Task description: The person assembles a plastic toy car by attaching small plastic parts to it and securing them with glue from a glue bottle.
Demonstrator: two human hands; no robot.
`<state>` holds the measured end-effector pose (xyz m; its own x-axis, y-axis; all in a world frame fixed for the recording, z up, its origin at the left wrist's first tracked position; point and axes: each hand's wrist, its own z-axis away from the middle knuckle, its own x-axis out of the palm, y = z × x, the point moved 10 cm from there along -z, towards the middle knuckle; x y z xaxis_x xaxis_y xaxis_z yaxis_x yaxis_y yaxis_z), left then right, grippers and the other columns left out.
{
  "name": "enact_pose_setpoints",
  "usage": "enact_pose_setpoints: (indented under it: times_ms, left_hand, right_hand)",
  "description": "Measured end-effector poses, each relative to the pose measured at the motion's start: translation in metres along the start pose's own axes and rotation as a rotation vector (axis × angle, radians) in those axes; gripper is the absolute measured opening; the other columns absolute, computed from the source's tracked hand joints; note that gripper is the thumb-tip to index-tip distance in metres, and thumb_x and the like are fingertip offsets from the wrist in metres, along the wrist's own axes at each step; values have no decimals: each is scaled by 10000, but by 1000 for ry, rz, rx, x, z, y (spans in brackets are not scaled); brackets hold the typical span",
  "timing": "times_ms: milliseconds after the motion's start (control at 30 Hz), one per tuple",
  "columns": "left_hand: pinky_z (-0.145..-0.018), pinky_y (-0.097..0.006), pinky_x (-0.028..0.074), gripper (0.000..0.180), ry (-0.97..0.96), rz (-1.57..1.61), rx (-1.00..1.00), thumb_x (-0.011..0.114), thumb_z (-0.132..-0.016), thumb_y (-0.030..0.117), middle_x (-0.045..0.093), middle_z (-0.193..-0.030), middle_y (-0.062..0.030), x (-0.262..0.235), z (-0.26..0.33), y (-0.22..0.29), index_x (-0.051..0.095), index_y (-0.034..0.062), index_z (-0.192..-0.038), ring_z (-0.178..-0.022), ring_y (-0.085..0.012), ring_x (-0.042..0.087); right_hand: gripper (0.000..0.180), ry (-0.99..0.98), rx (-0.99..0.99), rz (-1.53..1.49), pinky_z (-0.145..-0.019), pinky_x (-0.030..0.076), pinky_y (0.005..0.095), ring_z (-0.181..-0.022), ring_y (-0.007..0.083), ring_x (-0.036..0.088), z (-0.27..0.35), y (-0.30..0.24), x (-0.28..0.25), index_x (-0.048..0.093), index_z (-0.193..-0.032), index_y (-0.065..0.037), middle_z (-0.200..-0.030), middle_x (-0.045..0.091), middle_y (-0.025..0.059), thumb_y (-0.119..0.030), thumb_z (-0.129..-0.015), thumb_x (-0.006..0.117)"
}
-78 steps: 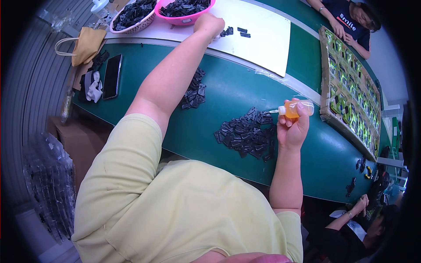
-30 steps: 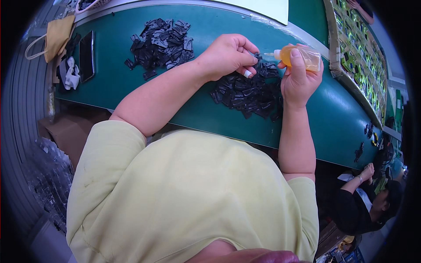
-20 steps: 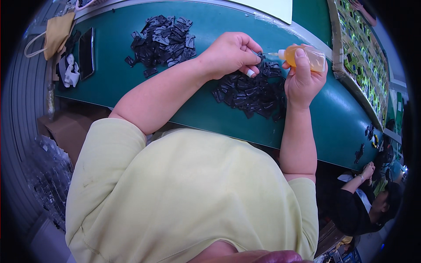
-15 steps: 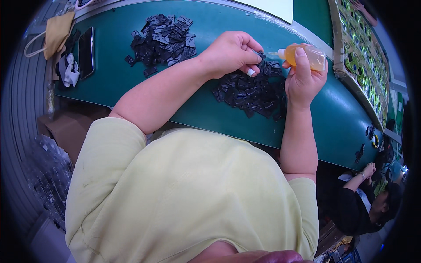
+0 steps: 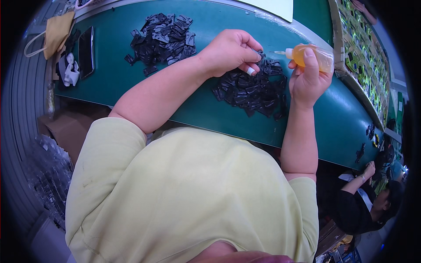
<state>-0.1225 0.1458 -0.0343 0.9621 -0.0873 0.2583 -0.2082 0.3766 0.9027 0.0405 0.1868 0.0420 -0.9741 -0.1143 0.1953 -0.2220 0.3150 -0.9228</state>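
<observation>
My left hand (image 5: 234, 51) pinches a small black plastic part (image 5: 259, 57) between thumb and forefinger, with a white wrap around one fingertip. My right hand (image 5: 310, 79) is closed around a clear squeeze bottle (image 5: 322, 60) of amber liquid, tipped on its side. Its white cap and thin needle nozzle point left toward the black part, with a small gap between them. Beneath and between both hands spreads a pile of black plastic parts (image 5: 250, 94). A second pile of similar black parts (image 5: 162, 37) lies farther left, beyond my left forearm.
The green table (image 5: 201, 109) carries a phone (image 5: 86, 51) at its left end, near a tan face mask (image 5: 58, 33) and a crumpled white cloth (image 5: 70, 72). A shallow box of shiny green pieces (image 5: 364, 52) stands at right. Another person (image 5: 364, 206) sits at lower right.
My right hand has drawn the bottle a little to the right, so its nozzle is now apart from the black part. My left hand has hardly moved.
</observation>
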Motion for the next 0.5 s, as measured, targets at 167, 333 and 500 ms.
enact_pose_setpoints:
  times_ms: [167,333,500]
  left_hand:
    - [-638,-267,575,234,18,30,-10,631,-828,27,631,-840,-120,-2,0,0,546,-59,-1029,-701,-189,675]
    - [-642,-266,576,214,20,121,-27,622,-838,43,625,-838,-125,-8,-1,-1,548,-55,-1013,-705,-203,676]
    - [-640,-264,576,211,15,148,-38,621,-833,36,624,-835,-126,-8,0,0,547,-54,-1009,-705,-204,676]
  right_hand:
    - [159,0,79,-197,-472,488,244,-631,164,610,4,5,-1,582,-930,25,-820,627,122,-82,-821,626]
    - [207,-45,50,-133,-494,517,262,-671,194,623,11,-2,6,559,-974,36,-872,616,157,-62,-809,636]
    - [236,-100,-25,-92,-519,538,268,-706,204,632,15,-9,12,545,-998,39,-903,610,164,-18,-793,649]
